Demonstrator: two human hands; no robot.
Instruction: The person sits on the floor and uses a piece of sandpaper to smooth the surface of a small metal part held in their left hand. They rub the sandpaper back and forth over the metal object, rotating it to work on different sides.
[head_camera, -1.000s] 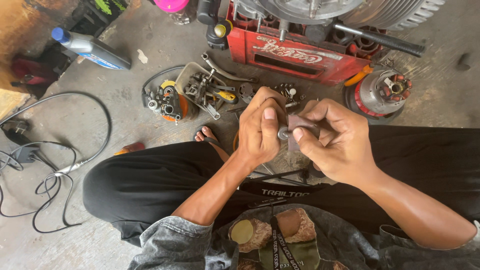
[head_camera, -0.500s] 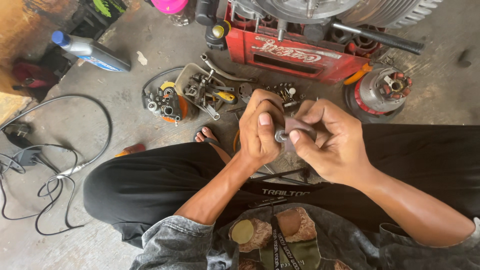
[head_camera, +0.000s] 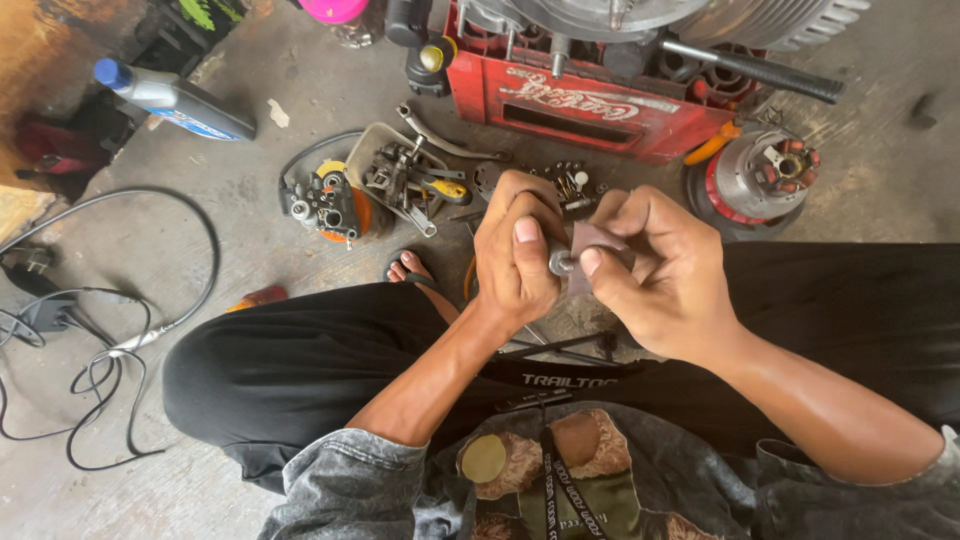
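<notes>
**Small metal part and abrasive scrap, held over my lap**

While I sit cross-legged on the concrete floor (head_camera: 240, 200), the small round silvery metal part (head_camera: 560, 263) sits between my two hands, above my black trousers (head_camera: 300, 370). My left hand (head_camera: 515, 250) is closed around it, fingers (head_camera: 527, 232) curled tight and the thumb lying along the top. My right hand (head_camera: 665, 275) pinches a folded scrap of brownish-grey abrasive paper (head_camera: 598, 240) against the part's end, thumb and forefinger shut on the paper.

To do this well, I judge the left grip should lock the part so it cannot twist, and the right should press lightly and evenly, keeping the paper flat on the metal rather than on my own thumb.

Just beyond my hands lie loose small bolts and dark bits (head_camera: 570, 185), a cream-coloured tray of greasy engine pieces (head_camera: 405, 175) and a black-and-orange round assembly (head_camera: 325, 200). Behind them stands a red plastic crate (head_camera: 600, 105) bearing a finned grey engine. A round red-and-silver coil unit (head_camera: 765, 180) rests to the right; a grey oil bottle with a blue cap (head_camera: 175, 100) and black cables (head_camera: 110, 330) lie well apart on the left.
</notes>
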